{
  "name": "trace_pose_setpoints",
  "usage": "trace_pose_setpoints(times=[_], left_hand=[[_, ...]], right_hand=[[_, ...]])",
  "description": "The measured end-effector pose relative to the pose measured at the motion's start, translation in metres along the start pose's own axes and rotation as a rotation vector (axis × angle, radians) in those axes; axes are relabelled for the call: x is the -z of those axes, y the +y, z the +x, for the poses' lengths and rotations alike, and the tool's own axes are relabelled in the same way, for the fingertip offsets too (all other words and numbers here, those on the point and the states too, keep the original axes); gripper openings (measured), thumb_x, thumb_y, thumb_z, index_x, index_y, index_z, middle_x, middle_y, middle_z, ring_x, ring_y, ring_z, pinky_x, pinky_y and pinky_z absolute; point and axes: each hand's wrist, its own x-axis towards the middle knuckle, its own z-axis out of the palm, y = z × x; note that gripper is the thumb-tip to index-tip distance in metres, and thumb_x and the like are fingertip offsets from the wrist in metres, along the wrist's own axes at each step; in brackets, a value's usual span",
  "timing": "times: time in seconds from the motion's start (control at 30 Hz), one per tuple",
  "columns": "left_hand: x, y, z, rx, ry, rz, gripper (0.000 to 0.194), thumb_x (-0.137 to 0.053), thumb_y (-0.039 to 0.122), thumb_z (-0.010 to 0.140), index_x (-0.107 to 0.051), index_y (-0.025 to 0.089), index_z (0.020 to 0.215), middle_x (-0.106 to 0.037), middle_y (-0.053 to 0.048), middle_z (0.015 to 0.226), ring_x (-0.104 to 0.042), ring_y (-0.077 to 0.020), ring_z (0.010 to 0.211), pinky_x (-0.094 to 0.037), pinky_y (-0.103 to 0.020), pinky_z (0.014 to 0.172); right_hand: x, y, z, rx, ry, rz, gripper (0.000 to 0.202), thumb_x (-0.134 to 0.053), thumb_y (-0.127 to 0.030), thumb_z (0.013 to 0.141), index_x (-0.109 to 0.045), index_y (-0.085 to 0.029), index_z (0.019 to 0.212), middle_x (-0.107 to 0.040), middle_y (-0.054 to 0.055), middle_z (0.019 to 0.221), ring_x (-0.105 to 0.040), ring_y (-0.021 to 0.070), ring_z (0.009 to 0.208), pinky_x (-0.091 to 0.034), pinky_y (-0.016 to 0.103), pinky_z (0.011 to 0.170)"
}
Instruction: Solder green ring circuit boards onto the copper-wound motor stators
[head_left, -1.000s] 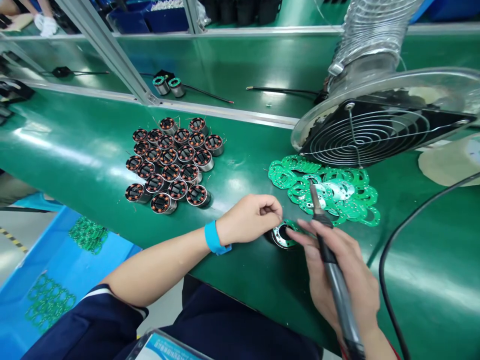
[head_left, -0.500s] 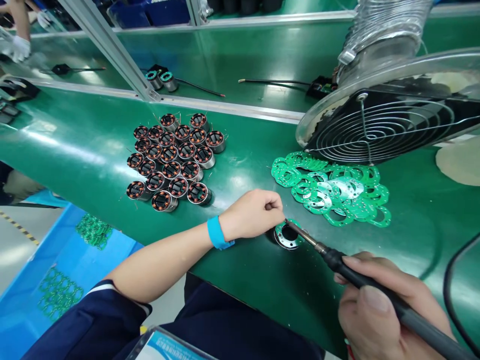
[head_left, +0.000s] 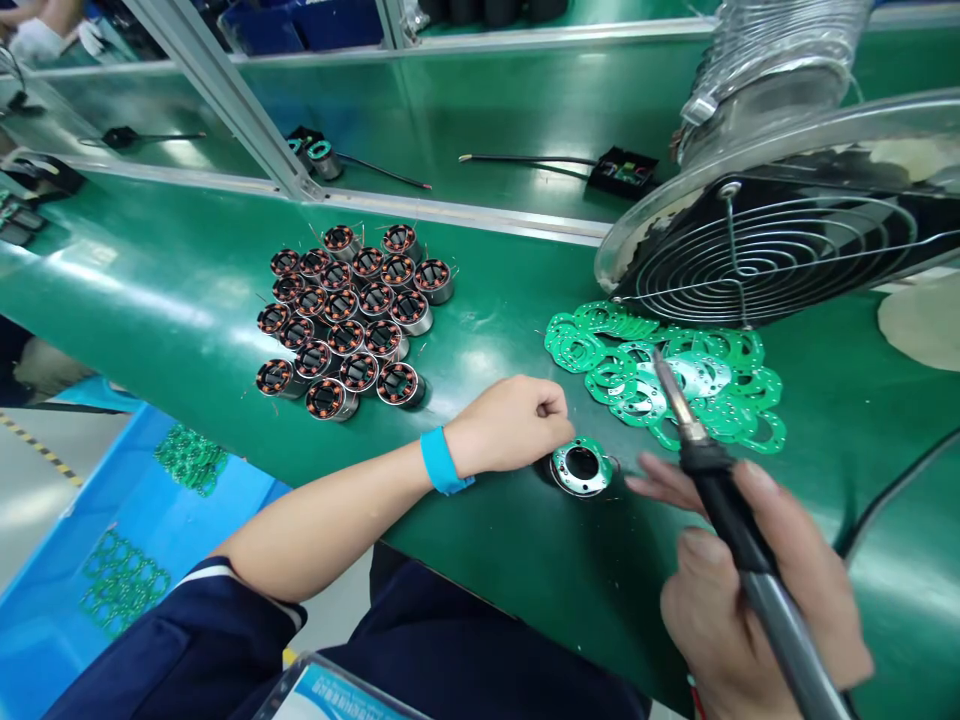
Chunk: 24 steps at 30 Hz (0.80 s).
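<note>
My left hand (head_left: 517,428), a blue band round its wrist, is closed at the left edge of a motor stator (head_left: 576,490) standing on the bench. Its fingertips are hidden, so what they pinch cannot be made out. A green ring-shaped circuit board (head_left: 594,462) lies on top of that stator. My right hand (head_left: 772,590) grips a soldering iron (head_left: 739,535) by its dark handle, with one or two fingers stretched out toward the stator. The iron's tip points up and away, in front of a pile of green ring boards (head_left: 705,375), clear of the stator.
Many copper-wound stators (head_left: 345,335) stand grouped at left on the green bench (head_left: 480,560). A fume-extractor hood (head_left: 750,240) with a wire grille overhangs the right back. Blue bin (head_left: 247,490) with ring boards sits lower left. A cable (head_left: 900,490) runs at right. A co-worker's gloved hand (head_left: 37,40) shows far left.
The soldering iron has lifted off the board on the stator and swung upright, its tip now farther back. Some right-hand fingers have spread. My left hand has barely moved.
</note>
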Motion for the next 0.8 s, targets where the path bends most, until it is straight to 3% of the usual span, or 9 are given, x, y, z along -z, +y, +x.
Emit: trace_pose_setpoints(times=[0.17, 0.3, 0.53, 0.67, 0.8], left_hand=[[-0.002, 0.0, -0.001, -0.01, 0.019, 0.03, 0.019, -0.054, 0.011, 0.074, -0.046, 0.018, 0.058, -0.043, 0.008, 0.052, -0.038, -0.0088, 0.053, -0.028, -0.024, 0.053], [-0.001, 0.001, -0.001, -0.014, 0.022, 0.052, 0.021, -0.054, 0.012, 0.075, -0.046, 0.018, 0.057, -0.044, 0.007, 0.053, -0.039, -0.0092, 0.053, -0.028, -0.025, 0.054], [0.002, -0.005, -0.001, -0.047, -0.022, -0.004, 0.015, -0.054, 0.009, 0.074, -0.049, 0.018, 0.063, -0.047, 0.007, 0.056, -0.043, -0.0095, 0.056, -0.031, -0.024, 0.053], [0.009, -0.016, -0.006, -0.134, -0.118, -0.168, 0.023, -0.05, 0.0, 0.07, -0.054, 0.017, 0.084, -0.054, 0.006, 0.07, -0.05, -0.0085, 0.063, -0.041, -0.021, 0.06], [0.015, -0.02, -0.01, -0.214, -0.227, -0.169, 0.017, -0.056, 0.001, 0.075, -0.055, 0.017, 0.081, -0.054, 0.006, 0.068, -0.05, -0.0078, 0.063, -0.041, -0.02, 0.06]], right_hand=[[-0.014, -0.012, 0.026, 0.192, -0.27, -0.226, 0.049, -0.057, -0.025, 0.093, -0.046, -0.027, 0.14, -0.069, 0.01, 0.122, -0.067, 0.0285, 0.11, -0.055, 0.047, 0.09], [-0.018, -0.01, 0.028, 0.169, -0.36, -0.186, 0.052, -0.054, -0.021, 0.092, -0.04, -0.027, 0.142, -0.068, 0.01, 0.119, -0.069, 0.0252, 0.105, -0.058, 0.041, 0.085], [-0.017, -0.002, 0.024, 0.101, -0.343, -0.069, 0.049, -0.058, -0.023, 0.092, -0.042, -0.029, 0.138, -0.066, 0.008, 0.124, -0.066, 0.0211, 0.112, -0.056, 0.035, 0.09], [-0.017, 0.001, 0.026, 0.114, -0.286, -0.148, 0.045, -0.06, -0.029, 0.092, -0.045, -0.027, 0.135, -0.068, 0.008, 0.113, -0.068, 0.0222, 0.102, -0.056, 0.035, 0.082], [-0.021, 0.002, 0.027, 0.152, -0.206, -0.271, 0.045, -0.062, -0.036, 0.092, -0.047, -0.024, 0.133, -0.067, 0.009, 0.105, -0.068, 0.0232, 0.091, -0.056, 0.036, 0.074]])
